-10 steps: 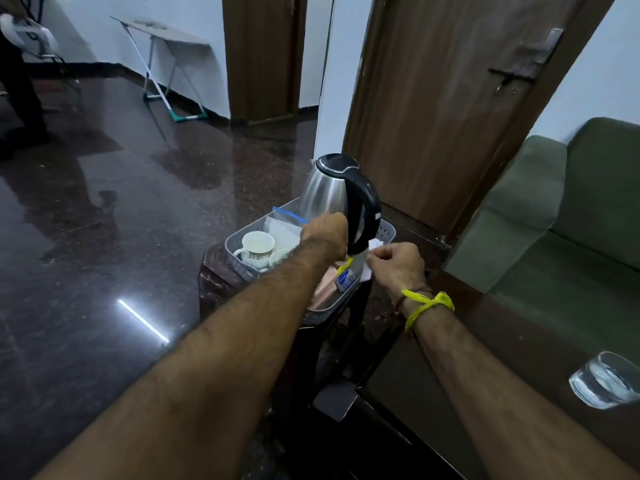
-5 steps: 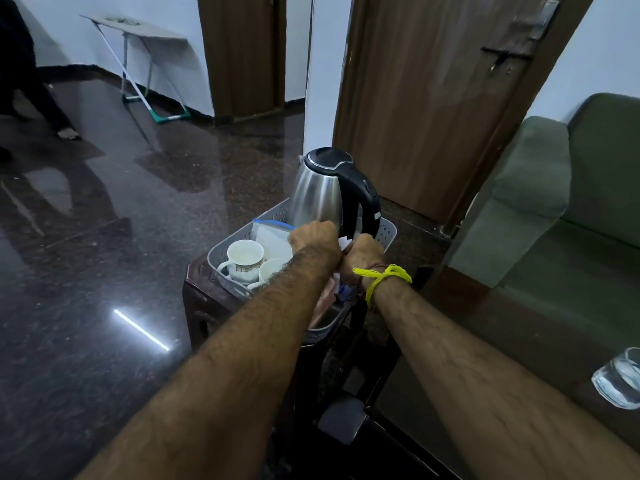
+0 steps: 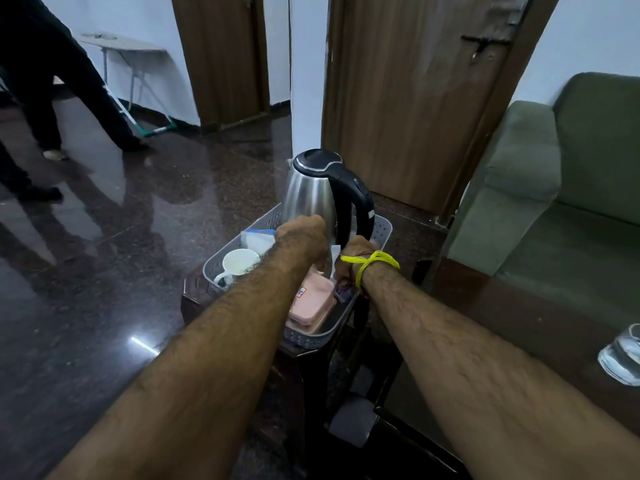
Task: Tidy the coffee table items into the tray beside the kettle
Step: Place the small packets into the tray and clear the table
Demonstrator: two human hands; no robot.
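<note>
Both hands reach into the grey tray [image 3: 382, 227], which sits on a small dark desk [image 3: 194, 292]. The left hand [image 3: 303, 237] is curled at the foot of the steel kettle [image 3: 311, 192] standing at the tray's far end; whether its grip holds anything cannot be told. The right hand [image 3: 349, 258], yellow thread [image 3: 372, 263] at the wrist, is turned down beside the kettle's handle, its grip hidden. A pink box [image 3: 311, 303] lies just below both hands at the near end; a white cup [image 3: 239, 263] stands by the left edge

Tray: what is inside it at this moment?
The tray holds a kettle, a white cup, a pink box and white packets. Both hands cover its middle, so anything beneath them is hidden.
</note>
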